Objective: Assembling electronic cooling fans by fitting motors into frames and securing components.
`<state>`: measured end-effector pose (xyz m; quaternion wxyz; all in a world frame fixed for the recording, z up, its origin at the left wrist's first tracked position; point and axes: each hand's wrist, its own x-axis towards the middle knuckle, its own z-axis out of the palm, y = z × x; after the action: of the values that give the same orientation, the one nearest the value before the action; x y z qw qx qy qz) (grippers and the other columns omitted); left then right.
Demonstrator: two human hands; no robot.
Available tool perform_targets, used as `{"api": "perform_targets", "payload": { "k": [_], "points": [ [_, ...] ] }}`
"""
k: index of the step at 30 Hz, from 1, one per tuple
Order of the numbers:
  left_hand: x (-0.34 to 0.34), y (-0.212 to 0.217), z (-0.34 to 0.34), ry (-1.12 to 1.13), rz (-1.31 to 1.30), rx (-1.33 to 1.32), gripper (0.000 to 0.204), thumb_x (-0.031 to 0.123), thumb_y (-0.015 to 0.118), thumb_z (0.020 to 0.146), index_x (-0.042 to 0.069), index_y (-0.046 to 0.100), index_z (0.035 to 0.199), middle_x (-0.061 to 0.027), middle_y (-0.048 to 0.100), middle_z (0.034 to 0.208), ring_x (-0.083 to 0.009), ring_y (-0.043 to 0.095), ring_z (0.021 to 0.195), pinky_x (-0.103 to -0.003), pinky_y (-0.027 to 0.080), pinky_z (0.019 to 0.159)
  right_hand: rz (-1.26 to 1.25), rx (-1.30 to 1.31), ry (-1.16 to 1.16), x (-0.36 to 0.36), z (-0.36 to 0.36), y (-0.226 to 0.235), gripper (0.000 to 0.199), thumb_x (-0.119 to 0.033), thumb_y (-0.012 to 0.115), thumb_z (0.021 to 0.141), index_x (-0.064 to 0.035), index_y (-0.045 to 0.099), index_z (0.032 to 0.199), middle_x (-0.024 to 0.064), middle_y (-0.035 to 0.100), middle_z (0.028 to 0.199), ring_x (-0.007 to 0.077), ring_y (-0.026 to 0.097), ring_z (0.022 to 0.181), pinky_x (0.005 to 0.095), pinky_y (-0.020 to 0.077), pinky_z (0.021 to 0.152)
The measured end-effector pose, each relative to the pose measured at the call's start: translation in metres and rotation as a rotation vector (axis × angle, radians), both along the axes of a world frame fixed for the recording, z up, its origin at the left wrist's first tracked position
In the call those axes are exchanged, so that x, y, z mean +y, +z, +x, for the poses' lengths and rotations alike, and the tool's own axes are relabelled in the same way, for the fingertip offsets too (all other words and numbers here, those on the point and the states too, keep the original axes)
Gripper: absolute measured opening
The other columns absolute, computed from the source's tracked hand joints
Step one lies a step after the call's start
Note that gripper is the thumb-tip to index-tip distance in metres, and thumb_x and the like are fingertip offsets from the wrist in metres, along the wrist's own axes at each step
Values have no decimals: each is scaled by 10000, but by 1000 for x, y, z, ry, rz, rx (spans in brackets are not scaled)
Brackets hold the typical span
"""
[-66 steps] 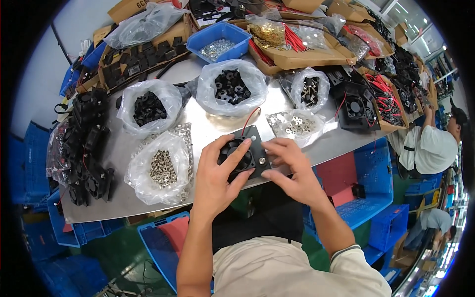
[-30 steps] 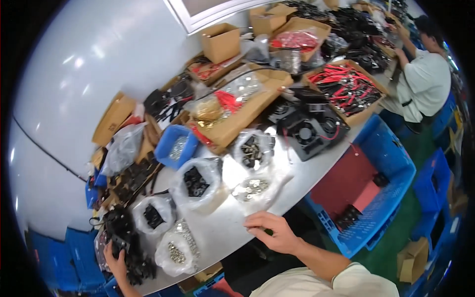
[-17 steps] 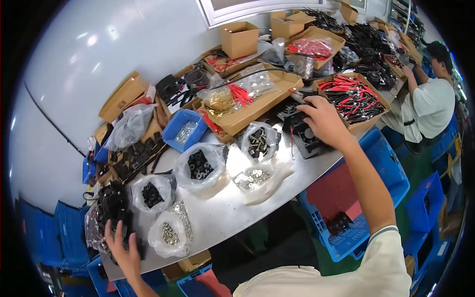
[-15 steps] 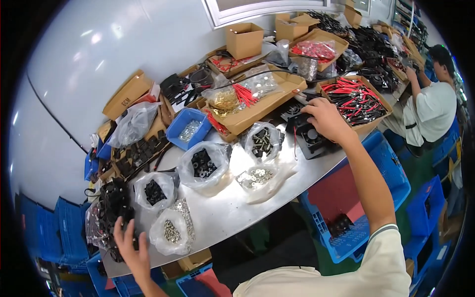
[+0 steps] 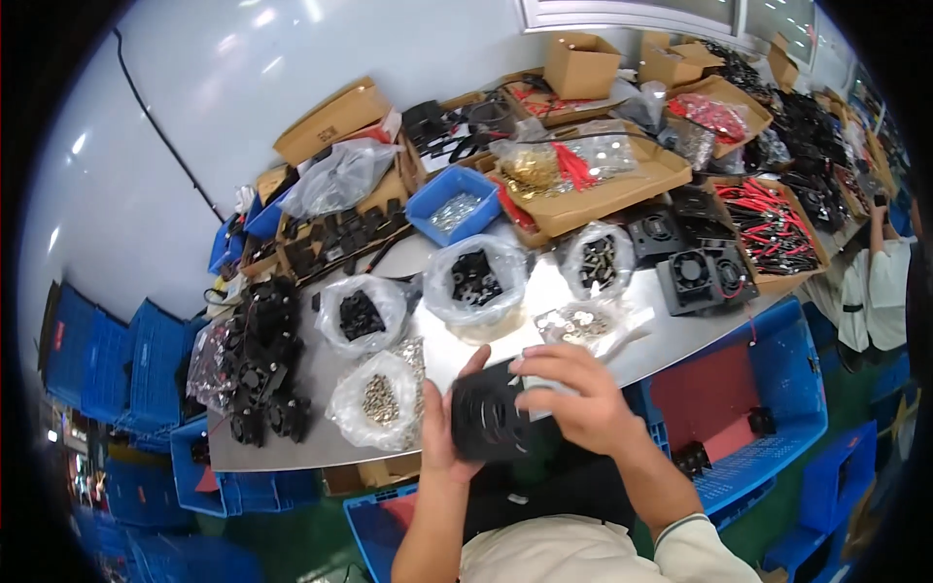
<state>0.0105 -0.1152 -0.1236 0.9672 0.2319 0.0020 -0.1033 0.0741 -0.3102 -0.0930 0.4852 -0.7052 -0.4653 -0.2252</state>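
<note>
From my remote station, I see the black slatted part (image 5: 486, 418) up between my 2 hands, in front of the body and near the front edge of the metal table (image 5: 671, 340). It is tilted, its slatted face toward my camera, and slightly blurred.

My left hand (image 5: 443, 442) has closed around its left side: the palm sits low against that edge, and 1 finger shows above the upper left corner. My right hand (image 5: 588, 408) comes in from the other side with bent fingers. Their tips reach the upper right corner and right edge of the part; its thumb is hidden, so I cannot tell whether they pinch or only touch.

Beyond my left hand sits a clear bag of small metal pieces (image 5: 352, 423), with a clear bag of black pieces (image 5: 333, 335) behind it. A heap of black fan units (image 5: 260, 379) lies farther left. Well to the right, a black fan housing (image 5: 695, 280) stands on the table near a blue crate (image 5: 797, 374).
</note>
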Motion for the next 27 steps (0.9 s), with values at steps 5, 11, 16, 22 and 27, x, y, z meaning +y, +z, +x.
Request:
{"api": "perform_targets", "payload": {
  "k": [5, 11, 16, 22, 27],
  "points": [
    [2, -19, -16, 175, 353, 155, 501, 248, 584, 959, 15, 462, 1385, -124, 610, 1221, -214, 615, 1077, -343, 511, 922, 443, 698, -17, 38, -45, -45, 327, 111, 541, 844, -13, 599, 1141, 142, 577, 1277, 270, 548, 1212, 382, 450, 995],
    [11, -15, -11, 256, 326, 227, 313, 163, 564, 974, 3, 572, 1242, -103, 646, 1118, -187, 643, 995, -321, 543, 845, 199, 1005, 74, 11, -18, -32, 220, 45, 537, 925, 28, 614, 1130, 95, 639, 1152, 165, 609, 1049, 296, 470, 927],
    [24, -5, 7, 206, 517, 218, 280, 160, 569, 978, 4, 599, 1209, -97, 656, 1066, -164, 658, 882, -284, 565, 752, -103, 325, -479, -27, 80, -6, 154, -14, 610, 874, 3, 651, 1021, 128, 676, 988, 242, 645, 836, 303, 498, 775],
    [27, 0, 28, 153, 676, 202, 284, 162, 581, 978, 6, 605, 1213, -86, 649, 1090, -141, 641, 894, -278, 557, 756, -481, 242, -617, -24, 128, -37, 232, -59, 672, 819, 10, 611, 1032, 151, 663, 916, 320, 627, 799, 365, 504, 729],
    [35, -13, 38, 164, 843, 107, 329, 169, 594, 965, 16, 580, 1256, -98, 635, 1154, -166, 622, 999, -300, 519, 856, -350, 522, -519, -28, 130, -31, 215, -38, 669, 810, 23, 613, 1008, 147, 661, 901, 296, 630, 781, 354, 498, 720]
  ]
}}
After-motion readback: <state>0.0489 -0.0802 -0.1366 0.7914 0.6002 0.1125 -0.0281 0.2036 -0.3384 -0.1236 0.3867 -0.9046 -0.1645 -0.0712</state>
